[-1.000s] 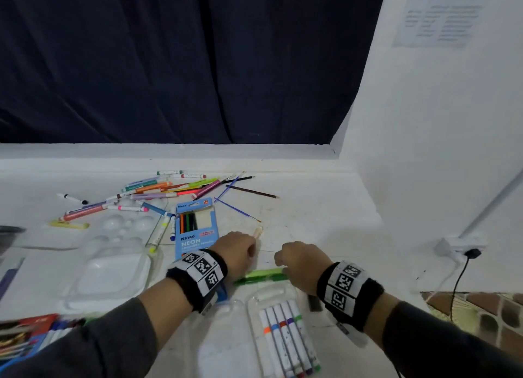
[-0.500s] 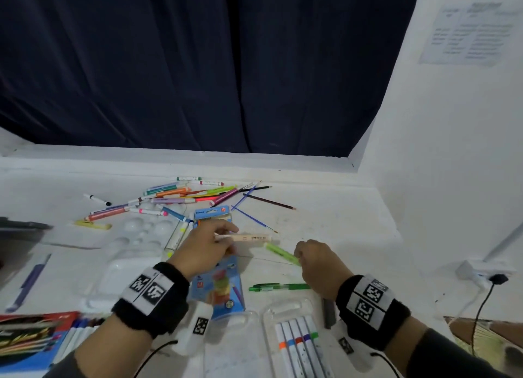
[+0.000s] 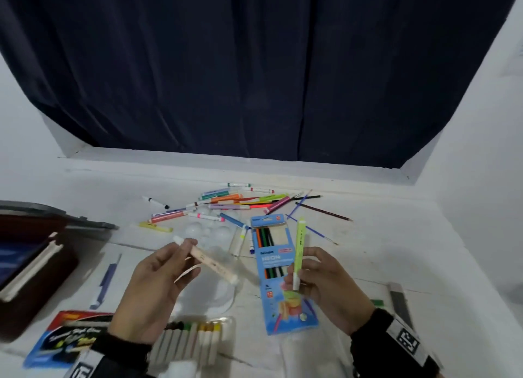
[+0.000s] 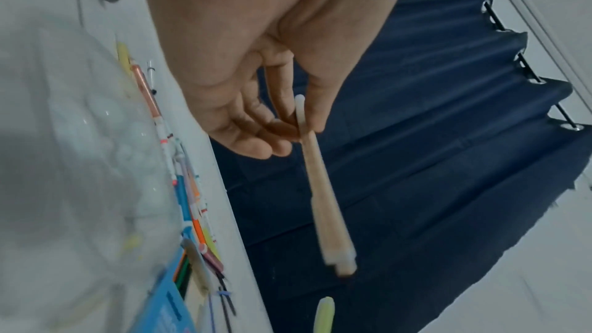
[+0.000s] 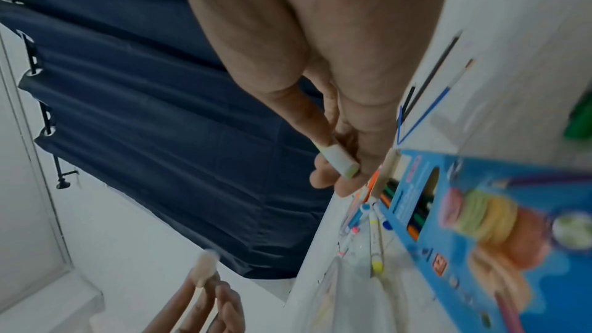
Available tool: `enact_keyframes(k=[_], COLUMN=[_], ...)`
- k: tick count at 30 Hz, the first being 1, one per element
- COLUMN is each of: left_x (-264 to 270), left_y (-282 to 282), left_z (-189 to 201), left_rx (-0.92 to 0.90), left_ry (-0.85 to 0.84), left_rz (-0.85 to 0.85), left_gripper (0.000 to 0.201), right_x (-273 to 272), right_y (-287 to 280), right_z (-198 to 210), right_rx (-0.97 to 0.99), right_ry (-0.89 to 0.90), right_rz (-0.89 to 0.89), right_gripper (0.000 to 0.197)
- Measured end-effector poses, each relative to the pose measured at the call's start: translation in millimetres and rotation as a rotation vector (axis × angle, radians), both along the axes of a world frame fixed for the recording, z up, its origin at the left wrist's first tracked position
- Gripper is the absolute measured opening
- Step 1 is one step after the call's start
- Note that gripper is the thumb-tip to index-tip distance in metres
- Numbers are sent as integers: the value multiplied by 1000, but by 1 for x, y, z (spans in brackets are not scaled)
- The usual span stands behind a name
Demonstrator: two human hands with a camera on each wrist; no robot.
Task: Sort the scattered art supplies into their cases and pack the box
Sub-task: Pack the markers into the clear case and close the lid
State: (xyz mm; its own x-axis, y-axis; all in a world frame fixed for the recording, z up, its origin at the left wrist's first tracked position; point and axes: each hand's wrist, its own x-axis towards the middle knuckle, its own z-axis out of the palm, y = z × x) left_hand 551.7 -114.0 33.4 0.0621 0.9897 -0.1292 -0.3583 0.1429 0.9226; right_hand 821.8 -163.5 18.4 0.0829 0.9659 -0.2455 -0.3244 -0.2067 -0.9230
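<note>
My left hand (image 3: 185,249) pinches a peach marker (image 3: 215,264) near its white end, and the marker slants down to the right above the table. The left wrist view shows the same pinch (image 4: 301,123) on the peach marker (image 4: 327,207). My right hand (image 3: 300,274) grips the lower end of a yellow-green marker (image 3: 299,236), held nearly upright over the blue NEON pencil box (image 3: 278,301). In the right wrist view its fingers (image 5: 323,176) curl round the marker's butt end (image 5: 341,165). Loose markers and pencils (image 3: 226,201) lie scattered at the back.
A dark brown box (image 3: 31,267) stands open at the left. In front of me lie a clear case of crayon-like sticks (image 3: 192,341), a clear palette tray (image 3: 215,233), a blue pen (image 3: 104,284) and a blue packet (image 3: 65,338). A white wall closes the right side.
Both hands have risen off the table with their markers. The yellow-green marker went from lying slanted to nearly upright. The head view has swung left, and the brown box shows.
</note>
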Motion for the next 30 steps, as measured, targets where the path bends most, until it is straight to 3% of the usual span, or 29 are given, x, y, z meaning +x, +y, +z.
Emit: enact_keyframes(k=[3,7,11,16,20,22,25,28,30], left_x=[-30,-58,-82,-105,-126,-127,-123,-120,-117], left_y=[7,14,25,35,43,46,53,65,71], left_z=[-4,-8,-17,-21,-23,-18,-9,-10,-14], left_rx=[-9,-28,-57,-89,105,219,370,510,599], left_ry=[-38,-33,81,340,717,787,873,1028,1073], left_rz=[27,13,-117,-248,-401,-433,-400,-366,-431], left_gripper=[21,30,42,33,29,30,25,20,18], right_x=[-33,-74,-108,-128,-134,-133,-133,-128,-126], right_y=[7,14,21,25,31,35,42,46,46], right_z=[-2,-2,-4,-5,2,2,-2,-10,-14], right_rx=[-22,-22,23,151,245,257,281,268,251], right_ry=[35,45,-66,-262,-489,-534,-454,-415,-532], right_rz=[12,-35,-84,-134,-78,-75,-95,-103,-73], right_gripper=[32,15,17,19,20,18,15,33,39])
